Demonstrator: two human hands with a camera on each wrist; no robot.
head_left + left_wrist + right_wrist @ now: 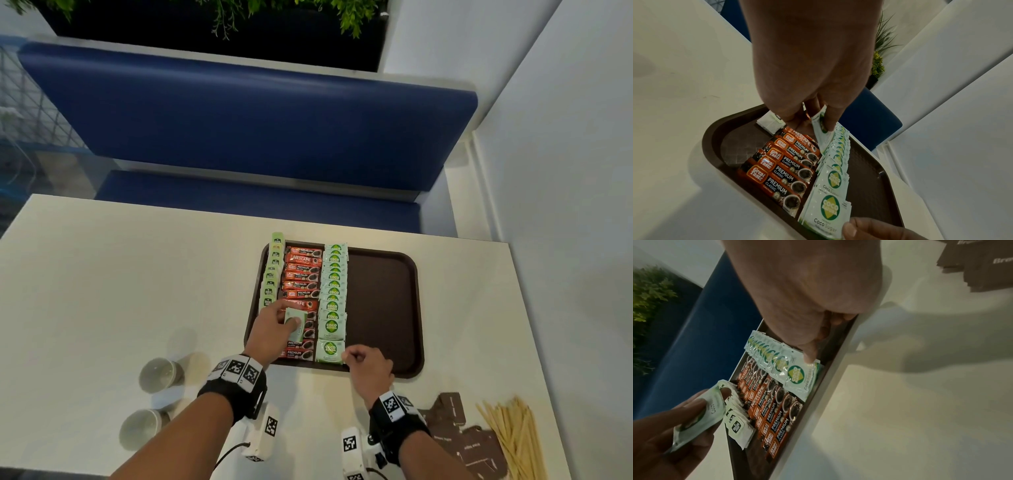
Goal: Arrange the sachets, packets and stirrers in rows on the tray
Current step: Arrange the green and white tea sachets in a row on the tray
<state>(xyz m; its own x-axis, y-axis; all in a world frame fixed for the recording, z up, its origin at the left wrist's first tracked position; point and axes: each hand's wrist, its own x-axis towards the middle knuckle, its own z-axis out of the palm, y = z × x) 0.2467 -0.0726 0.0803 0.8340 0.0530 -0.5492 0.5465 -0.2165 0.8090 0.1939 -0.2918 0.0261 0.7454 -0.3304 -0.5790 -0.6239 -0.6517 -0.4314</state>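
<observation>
A brown tray (380,294) holds three rows: small pale green sachets (272,270) on the left, orange coffee packets (303,274) in the middle, and white-and-green coco sugar sachets (334,284) beside them. Its right half is bare. My left hand (291,320) hovers over the coffee row and pinches one coco sugar sachet (823,138) between thumb and fingers. My right hand (347,356) is curled at the tray's near edge, and its thumb and finger pinch the right corner of the nearest coco sugar sachet (329,350), which lies flat in its row.
Brown sachets (462,435) and a bundle of wooden stirrers (513,438) lie on the white table at the near right. Two paper cups (161,375) lie on their sides at the near left. A blue bench (239,123) stands beyond the table's far edge.
</observation>
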